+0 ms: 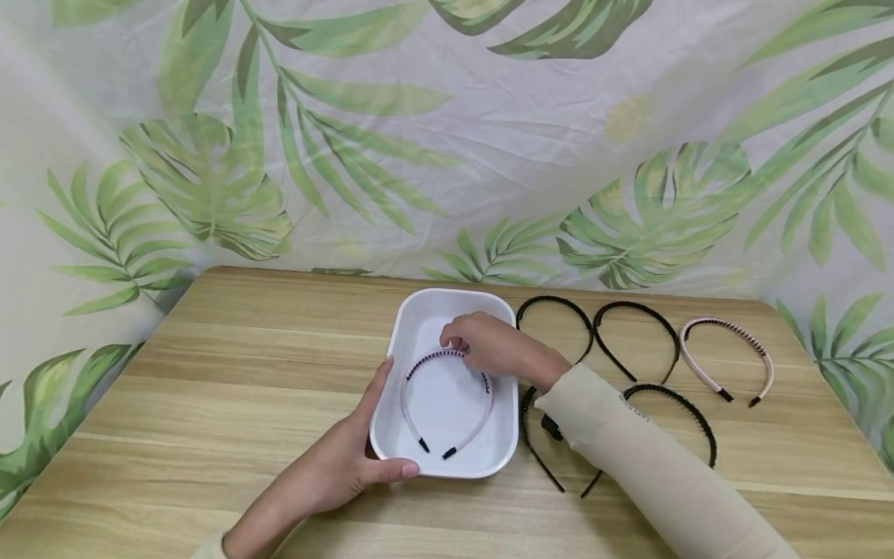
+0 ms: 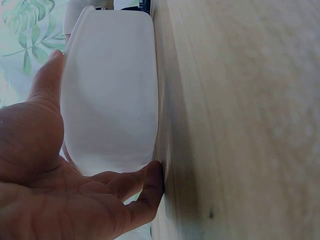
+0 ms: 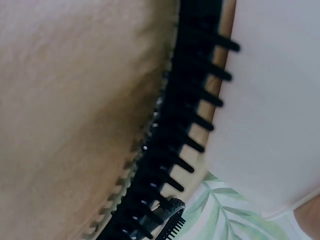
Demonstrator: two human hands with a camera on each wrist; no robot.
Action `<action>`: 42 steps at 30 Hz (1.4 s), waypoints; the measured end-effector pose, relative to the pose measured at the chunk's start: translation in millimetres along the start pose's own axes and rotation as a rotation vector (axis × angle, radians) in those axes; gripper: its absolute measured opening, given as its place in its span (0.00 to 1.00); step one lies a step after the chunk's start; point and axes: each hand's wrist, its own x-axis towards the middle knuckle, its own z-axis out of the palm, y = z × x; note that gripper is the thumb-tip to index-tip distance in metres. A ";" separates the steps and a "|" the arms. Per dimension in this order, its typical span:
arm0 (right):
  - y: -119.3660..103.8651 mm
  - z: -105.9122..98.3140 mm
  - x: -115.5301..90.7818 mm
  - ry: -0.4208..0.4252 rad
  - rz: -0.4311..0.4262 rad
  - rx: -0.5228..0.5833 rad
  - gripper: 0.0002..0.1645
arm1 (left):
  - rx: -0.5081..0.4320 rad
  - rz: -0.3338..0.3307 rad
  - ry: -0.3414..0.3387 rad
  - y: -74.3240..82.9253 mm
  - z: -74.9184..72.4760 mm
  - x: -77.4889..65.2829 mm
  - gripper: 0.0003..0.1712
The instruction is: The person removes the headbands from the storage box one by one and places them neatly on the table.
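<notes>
A pale pink headband (image 1: 445,354) with dark teeth along its inner side lies in a white tray (image 1: 447,407). My left hand (image 1: 342,458) grips the tray's near left corner, thumb along the near side and fingers along the left wall. In the left wrist view that hand (image 2: 65,185) is bent round the tray's end, one fingertip close to the tabletop. Over the headband's top right part hovers my right hand (image 1: 485,341), its fingers loosely curled with nothing visible in them. It hides a piece of the band. A black toothed headband (image 3: 170,125) fills the right wrist view's middle.
Right of the tray lie several more headbands: two black ones (image 1: 559,300) at the back, a pink one (image 1: 740,329) at far right, and more black ones (image 1: 711,435) in front, partly beneath my right forearm. A leaf-patterned cloth (image 1: 503,155) hangs behind the wooden table (image 1: 279,357).
</notes>
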 end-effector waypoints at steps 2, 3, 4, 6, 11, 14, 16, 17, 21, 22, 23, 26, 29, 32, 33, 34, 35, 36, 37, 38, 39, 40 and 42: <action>0.0 -0.7 -0.2 0.008 -0.006 0.011 0.21 | -0.003 0.001 -0.001 -0.2 0.0 0.0 0.74; 0.1 -1.1 -0.5 0.012 -0.009 0.018 0.21 | -0.006 0.002 -0.002 -0.4 0.0 0.0 0.74; 0.2 -1.5 -0.7 0.015 -0.011 0.028 0.21 | -0.009 0.003 -0.003 -0.4 0.1 0.0 0.74; 0.1 -2.6 -1.4 0.018 -0.008 0.051 0.21 | -0.014 0.003 -0.005 -0.2 -0.1 0.0 0.74; 0.8 -4.3 -3.3 0.023 0.000 0.115 0.23 | -0.002 0.003 0.000 1.1 -1.4 -0.4 0.74; 1.6 -4.6 -4.1 0.035 -0.009 0.140 0.23 | 0.003 0.003 0.000 1.3 -1.5 -0.4 0.75; 2.7 -4.3 -4.0 0.045 -0.020 0.147 0.23 | 0.002 0.006 -0.002 0.8 -1.2 -0.2 0.75; 2.9 -4.2 -3.8 0.050 -0.025 0.151 0.23 | 0.001 0.002 -0.001 0.8 -0.9 0.1 0.75; 4.3 -3.6 -3.3 0.064 -0.042 0.164 0.23 | 0.002 0.003 0.000 0.2 -0.3 0.3 0.74; 4.4 -3.8 -3.3 0.066 -0.048 0.171 0.23 | 0.006 0.002 0.002 0.2 -0.2 0.3 0.74; 4.7 -3.7 -3.2 0.068 -0.051 0.177 0.24 | 0.007 0.001 0.003 0.2 -0.1 0.2 0.74; 5.7 -3.8 -2.9 0.069 -0.054 0.194 0.24 | 0.011 -0.004 0.005 0.1 0.2 0.3 0.74; 6.4 -4.5 -2.9 0.072 -0.060 0.209 0.24 | 0.014 -0.008 0.004 0.2 0.0 0.2 0.74; 6.2 -5.9 -3.4 0.077 -0.069 0.223 0.23 | 0.015 -0.010 0.003 0.7 -0.3 0.2 0.74; 6.0 -6.4 -3.7 0.078 -0.076 0.227 0.23 | 0.015 -0.011 0.004 0.8 -0.4 0.2 0.74; 5.9 -6.8 -3.9 0.081 -0.083 0.228 0.22 | 0.015 -0.012 0.005 0.8 -0.6 0.2 0.74; 6.1 -7.1 -4.0 0.082 -0.086 0.232 0.22 | 0.014 -0.013 0.005 0.9 -0.8 0.2 0.74; 6.0 -7.4 -4.1 0.083 -0.092 0.236 0.22 | 0.013 -0.013 0.006 0.9 -0.9 0.2 0.74; 6.2 -7.7 -4.2 0.085 -0.093 0.241 0.21 | 0.014 -0.009 0.006 0.6 -1.3 0.1 0.74; 6.7 -7.7 -4.2 0.088 -0.096 0.242 0.21 | 0.011 -0.010 0.007 0.4 -1.4 0.1 0.74; 7.1 -7.8 -4.1 0.092 -0.099 0.243 0.21 | 0.007 -0.009 0.006 0.2 -1.5 0.2 0.74; 7.4 -7.9 -4.1 0.097 -0.103 0.243 0.21 | 0.005 -0.009 0.007 -0.1 -1.6 0.2 0.74; 7.8 -8.1 -4.0 0.108 -0.112 0.240 0.21 | 0.001 -0.005 0.006 -0.6 -1.4 0.4 0.75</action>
